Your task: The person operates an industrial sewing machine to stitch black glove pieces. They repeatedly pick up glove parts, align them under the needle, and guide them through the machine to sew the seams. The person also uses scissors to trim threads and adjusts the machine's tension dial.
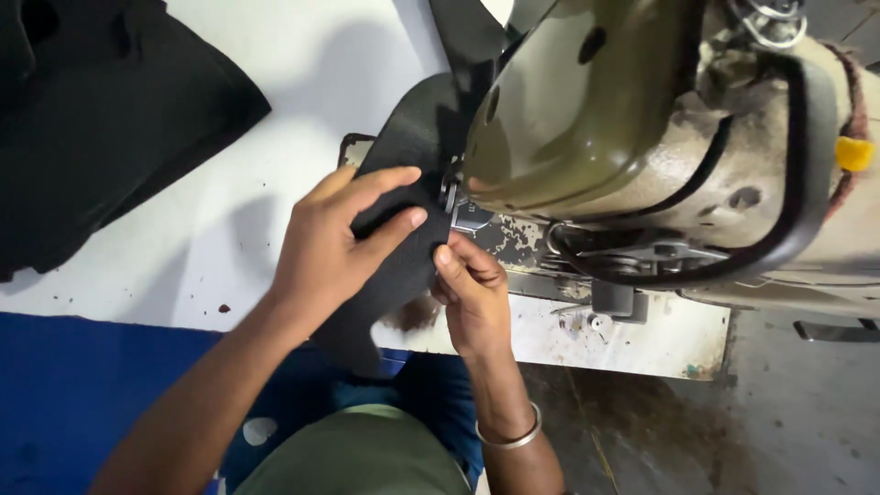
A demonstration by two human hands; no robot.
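A narrow curved piece of black fabric [417, 137] lies across the white table under the presser foot [456, 203] of an olive-green sewing machine [587, 101]. My left hand [335, 243] lies flat on the fabric, fingers spread, just left of the foot. My right hand [469, 289] pinches the fabric's near edge right in front of the foot, thumb on top. A metal bangle [509, 438] circles my right wrist. The fabric's lower end [357, 344] hangs over the table edge toward my lap.
A large heap of black cloth [101, 110] covers the table's left back corner. The white table [275, 64] has rust stains near the machine base. A black cable [807, 165] loops over the machine's right side. Bare floor [788, 431] lies at lower right.
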